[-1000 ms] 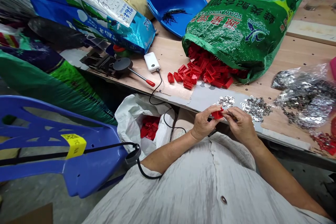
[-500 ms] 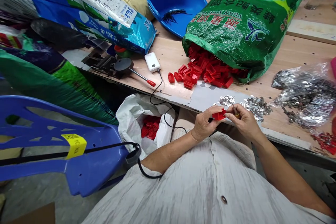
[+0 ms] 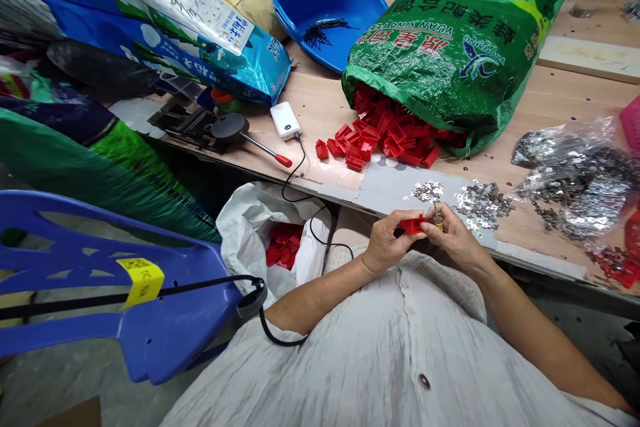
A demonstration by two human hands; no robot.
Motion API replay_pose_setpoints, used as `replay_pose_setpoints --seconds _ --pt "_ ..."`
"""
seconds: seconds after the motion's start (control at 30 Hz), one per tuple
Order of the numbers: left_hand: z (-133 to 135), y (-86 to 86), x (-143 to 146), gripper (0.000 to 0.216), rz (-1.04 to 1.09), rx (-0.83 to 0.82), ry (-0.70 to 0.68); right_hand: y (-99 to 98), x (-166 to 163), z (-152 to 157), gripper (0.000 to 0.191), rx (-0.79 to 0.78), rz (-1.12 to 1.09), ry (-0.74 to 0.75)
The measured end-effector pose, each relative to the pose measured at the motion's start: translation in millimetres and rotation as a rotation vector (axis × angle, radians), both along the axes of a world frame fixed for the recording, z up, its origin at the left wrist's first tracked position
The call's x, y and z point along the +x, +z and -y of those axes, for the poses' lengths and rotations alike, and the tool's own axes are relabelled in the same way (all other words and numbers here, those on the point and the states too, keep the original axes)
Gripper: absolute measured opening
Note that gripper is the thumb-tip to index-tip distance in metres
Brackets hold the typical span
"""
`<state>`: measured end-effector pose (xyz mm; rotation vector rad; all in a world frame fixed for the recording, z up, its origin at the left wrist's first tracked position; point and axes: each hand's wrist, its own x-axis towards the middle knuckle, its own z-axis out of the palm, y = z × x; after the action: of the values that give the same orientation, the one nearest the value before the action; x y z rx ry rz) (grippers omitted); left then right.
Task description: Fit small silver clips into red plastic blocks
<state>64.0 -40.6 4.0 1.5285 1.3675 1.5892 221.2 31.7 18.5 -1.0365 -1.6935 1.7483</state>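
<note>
My left hand is closed on a small red plastic part, held just off the front edge of the table. Between the fingers of my right hand sits a small tool with a yellow handle and a thin metal shaft pointing upward; its exact kind is too small to tell. The thumb and fingertip of that hand also touch the right end of the red part. Just beyond my hands, small flat metal pieces lie in two heaps, a smaller heap and a larger heap.
Red parts spill from a green sack. A white sack with red pieces stands below the table edge. Nearby are a power bank, a lever tool, a blue basin, plastic bags of metal pieces and a blue chair.
The red part has turned slightly in my left hand. My right hand has tilted, so the tool's shaft now shows upright. The whole view has shifted a little.
</note>
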Motion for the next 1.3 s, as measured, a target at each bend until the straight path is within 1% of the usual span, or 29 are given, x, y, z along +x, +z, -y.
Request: replay_pose_setpoints --seconds 0.1,0.17,0.3,0.43,0.53,0.6,0.63,0.67,0.7,0.73,0.83,0.87,0.9,0.93,1.0,1.13,1.3 --pt "6 -3.8 -3 0.037 0.048 -0.051 -0.026 -4.3 0 8 0.04 -0.216 -0.11 0.028" --pt "9 -6.0 -4 0.038 0.086 -0.07 -0.054 -7.0 1 12 0.041 -0.3 -0.172 0.038" --pt "12 -9.4 -6 0.04 0.212 -0.124 -0.104 -13.0 5 16 0.037 -0.365 -0.216 0.053" --pt "14 -11.3 -6 0.041 0.398 -0.137 -0.178 -17.9 8 19 0.038 -0.433 -0.246 0.088" --pt "14 -10.7 -7 0.04 0.531 -0.139 -0.225 -17.4 7 19 0.04 -0.48 -0.252 0.125" --pt "13 -9.5 -9 0.04 0.601 -0.168 -0.236 -13.8 5 14 0.039 -0.458 -0.224 0.155" --pt "12 -8.9 -11 0.039 0.631 -0.182 -0.23 -11.1 4 10 0.037 -0.42 -0.186 0.179" --pt "10 -8.2 -13 0.039 0.655 -0.194 -0.214 -8.1 2 4 0.035 -0.351 -0.131 0.195" --pt "8 -7.5 -16 0.038 0.672 -0.198 -0.184 -5.1 0 -2 0.032 -0.247 -0.055 0.196" --pt "6 -6.8 -19 0.037 0.679 -0.198 -0.142 -2.4 -3 -10 0.028 -0.1 0.043 0.177" --pt "0 -5.7 -30 0.037 0.641 -0.198 -0.01 1.2 -15 -31 0.014 0.453 0.403 0.045" --pt "-1 -5.8 -33 0.037 0.616 -0.201 0.02 0.6 -19 -36 0.012 0.591 0.506 0.034" --pt "-2 -6.4 -36 0.038 0.589 -0.205 0.038 -0.5 -24 -41 0.012 0.692 0.595 0.044" --pt "-3 -7.4 -38 0.038 0.563 -0.208 0.049 -2.1 -29 -44 0.014 0.759 0.663 0.064" --pt "-3 -10.3 -40 0.04 0.522 -0.212 0.061 -4.8 -39 -46 0.016 0.827 0.765 0.101" --pt "-3 -15.8 -40 0.044 0.52 -0.226 0.06 -5.0 -50 -48 0.016 0.878 0.895 0.133" --pt "-6 -15.1 -39 0.051 0.59 -0.262 0.05 -1.7 -51 -48 0.013 0.875 0.904 0.155"
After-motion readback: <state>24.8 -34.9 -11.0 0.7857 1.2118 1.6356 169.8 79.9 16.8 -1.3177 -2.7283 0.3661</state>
